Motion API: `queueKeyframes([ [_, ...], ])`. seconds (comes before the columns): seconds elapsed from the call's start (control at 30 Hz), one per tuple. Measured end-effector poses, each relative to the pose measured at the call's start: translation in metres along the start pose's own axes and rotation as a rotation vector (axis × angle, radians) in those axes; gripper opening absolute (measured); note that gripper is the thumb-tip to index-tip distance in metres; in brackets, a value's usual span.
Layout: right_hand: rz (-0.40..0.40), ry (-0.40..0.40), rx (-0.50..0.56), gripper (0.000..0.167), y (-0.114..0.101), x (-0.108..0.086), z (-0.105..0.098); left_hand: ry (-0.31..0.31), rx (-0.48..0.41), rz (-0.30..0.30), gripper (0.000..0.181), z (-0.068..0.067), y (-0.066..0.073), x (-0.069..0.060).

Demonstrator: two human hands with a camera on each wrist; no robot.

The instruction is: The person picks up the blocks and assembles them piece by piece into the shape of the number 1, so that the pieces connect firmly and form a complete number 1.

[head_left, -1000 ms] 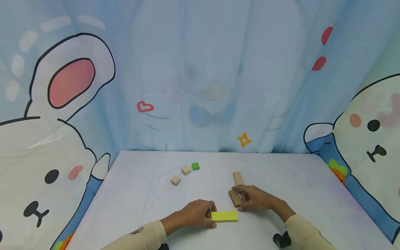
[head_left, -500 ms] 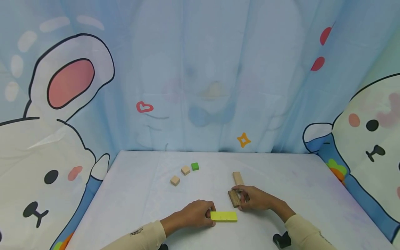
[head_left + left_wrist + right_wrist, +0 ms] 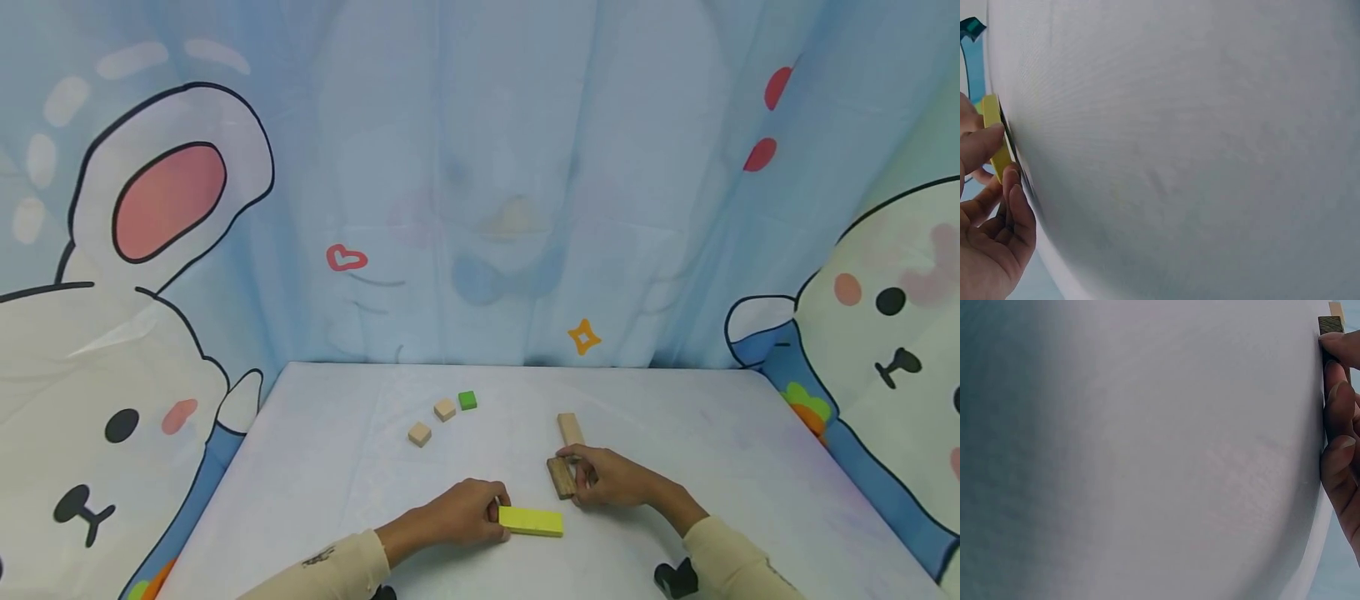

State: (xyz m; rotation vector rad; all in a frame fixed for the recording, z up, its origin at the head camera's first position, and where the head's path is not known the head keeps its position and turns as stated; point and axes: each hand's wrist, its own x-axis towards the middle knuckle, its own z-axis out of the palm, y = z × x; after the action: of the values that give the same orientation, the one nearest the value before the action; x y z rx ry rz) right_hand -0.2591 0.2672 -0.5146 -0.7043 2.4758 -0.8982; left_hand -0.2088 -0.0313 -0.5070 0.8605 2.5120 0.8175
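In the head view, my left hand (image 3: 467, 512) grips one end of a flat yellow block (image 3: 531, 522) between thumb and fingers, near the table's front. The left wrist view shows the same yellow block (image 3: 994, 134) edge-on at the fingertips. To the right, my right hand (image 3: 617, 477) pinches a dark brown wooden block (image 3: 560, 478), its thumb at the near end. That brown block (image 3: 1330, 325) also appears at the right edge of the right wrist view. A long pale wooden block (image 3: 570, 428) lies just beyond it, its near end hidden behind the fingers.
Two small pale wooden cubes (image 3: 420, 434) and a green cube (image 3: 467, 401) sit in a slanting row at the back left of the white table (image 3: 337, 475). A blue curtain (image 3: 510, 125) with cartoon animals hangs behind and at both sides.
My left hand has shifted slightly left with the yellow block, widening the gap to the brown block. The right hand stays nearly still on the brown block.
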Motion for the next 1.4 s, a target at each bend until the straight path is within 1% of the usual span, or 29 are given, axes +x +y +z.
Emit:
queueKeyframes([
  [0.13,-0.013,0.001,-0.004,0.062,-0.001,0.000,0.000,-0.004,-0.023,-0.010,0.028,-0.001,-0.002,-0.002],
  [0.3,-0.017,0.000,0.008,0.062,-0.004,0.000,-0.001,0.000,-0.027,-0.019,0.028,-0.002,-0.004,-0.003],
  [0.57,-0.009,0.003,0.030,0.063,-0.006,0.000,0.000,0.005,-0.049,-0.002,0.029,-0.005,-0.010,-0.006],
  [0.73,-0.010,0.011,0.025,0.062,-0.004,0.003,0.000,0.015,-0.036,-0.002,0.029,-0.006,-0.010,-0.008],
  [0.93,-0.019,0.012,0.026,0.062,-0.004,0.006,0.001,0.025,-0.029,-0.014,0.028,-0.006,-0.010,-0.011],
  [1.13,-0.043,0.013,0.024,0.062,-0.003,0.008,0.000,0.025,-0.042,-0.028,0.027,-0.008,-0.012,-0.012],
  [1.4,-0.066,0.047,0.010,0.060,-0.006,0.011,0.002,0.027,-0.046,-0.053,0.027,-0.010,-0.015,-0.014],
])
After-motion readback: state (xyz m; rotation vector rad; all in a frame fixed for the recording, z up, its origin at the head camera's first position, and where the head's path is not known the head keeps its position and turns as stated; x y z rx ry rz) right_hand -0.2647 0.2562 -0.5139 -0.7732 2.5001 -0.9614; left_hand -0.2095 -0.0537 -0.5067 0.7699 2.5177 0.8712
